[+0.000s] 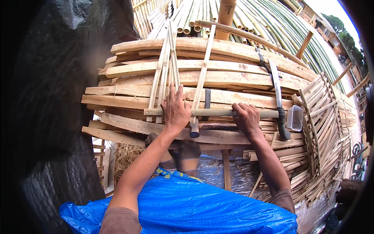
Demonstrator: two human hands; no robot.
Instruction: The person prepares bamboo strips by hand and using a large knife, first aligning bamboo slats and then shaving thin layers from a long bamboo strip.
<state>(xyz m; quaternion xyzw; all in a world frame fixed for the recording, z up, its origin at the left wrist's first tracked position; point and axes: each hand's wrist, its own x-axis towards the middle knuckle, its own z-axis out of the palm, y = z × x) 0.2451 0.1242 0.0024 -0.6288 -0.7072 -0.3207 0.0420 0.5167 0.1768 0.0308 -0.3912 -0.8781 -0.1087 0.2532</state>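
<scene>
A pale bamboo rod (218, 112) lies crosswise over stacked wooden planks (148, 102). My left hand (177, 109) rests palm-down across the rod, its fingers stretched along a thin split bamboo strip (173, 58). Further right, my right hand (247, 117) has its fingers wrapped round the rod. Other narrow strips lie beside my left hand, and one strip (204, 70) slants between the two hands. Below the rod sits a hammer (194, 130), its dark handle running toward my right hand. Just past the rod's right end is a machete (276, 84) with a black-wrapped handle.
A clear plastic box (295, 118) stands right of the machete. Bundled split sticks (327, 117) fill the right side, and long green bamboo poles (269, 29) lie behind. A black sheet (58, 117) hangs at left. Blue sheeting (202, 206) covers my lap.
</scene>
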